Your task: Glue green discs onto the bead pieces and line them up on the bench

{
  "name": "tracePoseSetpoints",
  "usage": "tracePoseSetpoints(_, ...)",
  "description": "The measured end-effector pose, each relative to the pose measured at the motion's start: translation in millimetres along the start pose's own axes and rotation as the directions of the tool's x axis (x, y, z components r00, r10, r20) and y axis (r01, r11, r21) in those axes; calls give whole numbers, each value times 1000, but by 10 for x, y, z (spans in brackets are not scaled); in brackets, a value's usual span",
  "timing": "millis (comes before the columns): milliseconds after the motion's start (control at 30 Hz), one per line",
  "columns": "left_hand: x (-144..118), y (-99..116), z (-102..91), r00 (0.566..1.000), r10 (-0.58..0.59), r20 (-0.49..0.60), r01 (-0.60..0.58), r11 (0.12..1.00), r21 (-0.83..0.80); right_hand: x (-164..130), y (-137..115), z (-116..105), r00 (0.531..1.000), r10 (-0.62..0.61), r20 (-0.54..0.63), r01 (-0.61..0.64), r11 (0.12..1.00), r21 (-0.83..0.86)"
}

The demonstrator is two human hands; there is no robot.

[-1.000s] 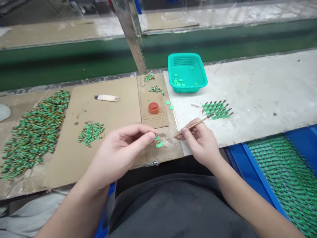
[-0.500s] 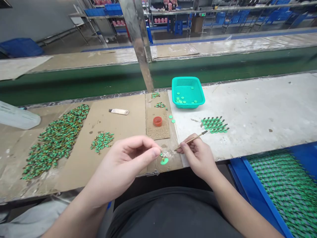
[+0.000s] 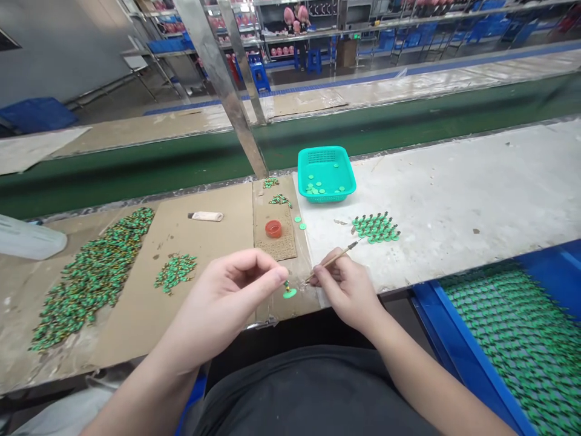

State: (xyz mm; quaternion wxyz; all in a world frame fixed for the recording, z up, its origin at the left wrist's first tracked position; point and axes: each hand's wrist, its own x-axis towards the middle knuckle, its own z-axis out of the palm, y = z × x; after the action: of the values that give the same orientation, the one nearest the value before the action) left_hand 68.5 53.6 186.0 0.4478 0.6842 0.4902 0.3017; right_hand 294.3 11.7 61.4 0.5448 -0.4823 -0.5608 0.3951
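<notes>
We hold a small green piece (image 3: 288, 290) pinched between the thumb and forefinger of our left hand (image 3: 231, 297), the other fingers loosely curled, just above the near edge of the bench (image 3: 454, 200). Our right hand (image 3: 347, 287) is closed around a thin brush (image 3: 333, 259), gripped like a pen, its dark tip pointing far and right, its near end close to the green piece. Just beyond the hands sits a red cap (image 3: 273, 228) on a strip of cardboard (image 3: 209, 242). Right of it lies a neat cluster of finished pieces (image 3: 376, 227), and farther off stands a teal basket (image 3: 324, 174) with a few green discs inside. On the left of the cardboard we see a small heap (image 3: 175, 271) and a large heap (image 3: 93, 275) of green pieces, with a pale tube (image 3: 206, 216) beyond them. At near right a blue tray (image 3: 454, 327) holds rows of green pieces.
</notes>
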Motion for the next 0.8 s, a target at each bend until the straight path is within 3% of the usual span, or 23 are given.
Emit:
tracePoseSetpoints(100, 21, -149, 70, 999, 24, -28, -23, 999, 39, -2, 12, -7, 1000, -5, 3, 5, 1000, 2)
tracePoseSetpoints(267, -28, -674, 329, 945, 285, -160, -230, 928, 293, -3, 41, -49, 1000, 7, 19, -7, 1000, -16)
tracePoseSetpoints(400, -114, -960, 451, 939, 310, -148, -252, 914, 318, 16, 61, -79, 992, -110, 64, 119, 979, -168)
tracePoseSetpoints(600, -161, -1034, 337, 933, 358, -35, -307, 843, 441, 44, 27, -84, 945, -290, 151, 325, 889, -323)
tracePoseSetpoints(800, -109, -1054, 353, 940, 341, 5, -307, 840, 448, 82, -57, -151, 938, -238, 251, 319, 875, -363)
